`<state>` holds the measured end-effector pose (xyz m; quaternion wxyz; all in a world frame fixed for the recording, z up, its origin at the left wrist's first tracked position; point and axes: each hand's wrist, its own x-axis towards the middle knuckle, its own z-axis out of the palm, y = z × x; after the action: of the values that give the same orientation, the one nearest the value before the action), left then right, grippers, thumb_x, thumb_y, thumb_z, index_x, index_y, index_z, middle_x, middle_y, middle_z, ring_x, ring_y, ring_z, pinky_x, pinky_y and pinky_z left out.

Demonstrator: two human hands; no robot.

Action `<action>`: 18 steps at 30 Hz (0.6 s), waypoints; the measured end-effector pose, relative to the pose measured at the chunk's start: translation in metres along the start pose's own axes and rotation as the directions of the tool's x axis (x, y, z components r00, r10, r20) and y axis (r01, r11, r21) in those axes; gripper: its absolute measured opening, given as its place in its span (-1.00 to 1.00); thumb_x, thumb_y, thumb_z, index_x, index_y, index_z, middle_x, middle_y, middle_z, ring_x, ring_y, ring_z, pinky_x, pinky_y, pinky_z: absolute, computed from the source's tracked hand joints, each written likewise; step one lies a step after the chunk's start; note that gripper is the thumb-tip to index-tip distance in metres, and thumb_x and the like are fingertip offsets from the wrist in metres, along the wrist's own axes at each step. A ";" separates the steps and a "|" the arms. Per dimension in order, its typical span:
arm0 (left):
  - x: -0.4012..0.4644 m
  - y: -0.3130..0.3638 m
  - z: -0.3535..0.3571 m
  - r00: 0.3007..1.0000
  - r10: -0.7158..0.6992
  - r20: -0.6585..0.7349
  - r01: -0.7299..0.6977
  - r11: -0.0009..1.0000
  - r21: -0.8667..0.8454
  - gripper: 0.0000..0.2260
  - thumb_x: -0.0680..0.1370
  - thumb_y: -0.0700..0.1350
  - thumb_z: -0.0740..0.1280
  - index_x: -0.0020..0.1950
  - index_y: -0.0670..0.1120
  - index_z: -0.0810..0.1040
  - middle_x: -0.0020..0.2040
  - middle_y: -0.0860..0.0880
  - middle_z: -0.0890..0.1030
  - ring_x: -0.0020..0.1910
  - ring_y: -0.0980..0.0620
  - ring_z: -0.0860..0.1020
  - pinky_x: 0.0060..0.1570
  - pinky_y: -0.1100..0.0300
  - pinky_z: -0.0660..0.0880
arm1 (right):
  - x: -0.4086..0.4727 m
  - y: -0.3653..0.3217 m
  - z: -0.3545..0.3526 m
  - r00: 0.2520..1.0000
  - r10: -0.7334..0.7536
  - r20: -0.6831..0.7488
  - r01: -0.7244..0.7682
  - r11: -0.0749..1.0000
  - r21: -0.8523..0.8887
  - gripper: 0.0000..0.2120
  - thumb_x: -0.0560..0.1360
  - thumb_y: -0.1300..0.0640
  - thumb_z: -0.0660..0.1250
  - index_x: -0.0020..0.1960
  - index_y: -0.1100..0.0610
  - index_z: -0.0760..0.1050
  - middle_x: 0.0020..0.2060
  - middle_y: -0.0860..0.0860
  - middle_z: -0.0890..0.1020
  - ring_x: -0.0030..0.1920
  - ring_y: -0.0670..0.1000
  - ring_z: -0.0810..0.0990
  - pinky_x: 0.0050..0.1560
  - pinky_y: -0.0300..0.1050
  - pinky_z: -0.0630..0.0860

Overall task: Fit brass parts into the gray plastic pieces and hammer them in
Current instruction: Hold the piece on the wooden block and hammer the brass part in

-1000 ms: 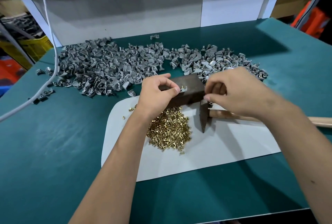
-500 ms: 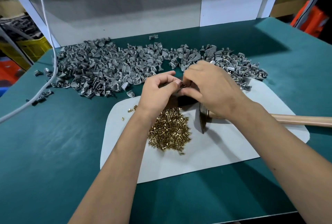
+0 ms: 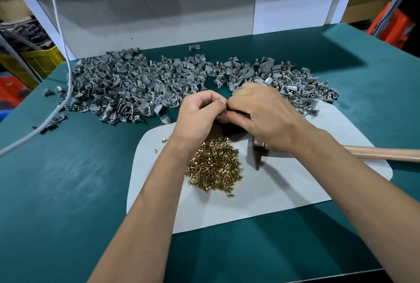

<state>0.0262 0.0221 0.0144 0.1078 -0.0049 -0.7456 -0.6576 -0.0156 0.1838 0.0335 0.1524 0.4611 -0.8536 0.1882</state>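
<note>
My left hand (image 3: 200,114) and my right hand (image 3: 261,114) meet fingertip to fingertip just above a dark metal block (image 3: 229,131), which they mostly hide. Left fingers are curled, pinching a small gray plastic piece; right fingers pinch a small brass part against it. Both parts are hidden by the fingers. A heap of brass parts (image 3: 213,167) lies on the white mat (image 3: 250,198) below my hands. A wide pile of gray plastic pieces (image 3: 136,85) stretches across the back of the table. The hammer lies under my right wrist, head (image 3: 258,155) down, wooden handle (image 3: 386,154) pointing right.
The table top is a green mat (image 3: 68,180). A white cable (image 3: 61,60) hangs down over the left end of the gray pile. A white panel (image 3: 159,14) stands behind the pile. Crates sit beyond the table's left and right edges.
My right hand has moved left from beside the block to meet my left fingertips above it. The block is now mostly covered. My left hand has barely shifted.
</note>
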 end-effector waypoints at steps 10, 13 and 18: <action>0.002 -0.003 -0.011 0.997 -0.006 0.071 0.003 0.999 0.040 -0.90 0.54 -0.32 0.42 -0.13 -0.16 0.67 -0.28 -0.05 0.67 -0.30 0.09 0.59 -0.23 0.28 0.53 | -0.007 0.010 -0.003 0.996 0.028 0.080 -0.038 0.992 0.123 -0.62 0.59 -0.17 0.34 -0.30 0.02 0.44 -0.39 -0.12 0.48 -0.31 0.02 0.46 -0.22 -0.01 0.41; 0.005 -0.007 -0.011 0.997 0.071 0.002 -0.071 0.985 0.155 -0.96 0.52 -0.27 0.48 -0.11 -0.16 0.67 -0.23 -0.06 0.68 -0.25 0.10 0.60 -0.16 0.23 0.51 | -0.017 0.024 -0.021 0.930 0.260 0.259 -0.263 0.964 -0.023 -0.48 0.41 -0.43 0.29 -0.32 0.04 0.48 -0.45 -0.08 0.54 -0.37 -0.04 0.52 -0.31 -0.04 0.46; 0.008 -0.013 -0.009 0.988 0.155 -0.024 -0.137 0.928 0.346 -0.92 0.52 -0.24 0.49 -0.09 -0.06 0.67 -0.13 0.01 0.71 -0.09 0.09 0.65 -0.03 0.38 0.50 | -0.041 0.031 -0.031 0.729 0.421 0.540 -0.361 0.906 -0.220 -0.68 0.36 -0.20 0.58 -0.20 -0.01 0.55 -0.31 -0.13 0.59 -0.28 -0.12 0.54 -0.30 -0.16 0.41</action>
<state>0.0181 0.0102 0.0039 0.1745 -0.0250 -0.8434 -0.5075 -0.0180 0.2435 0.0374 -0.1332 0.2974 -0.9451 0.0252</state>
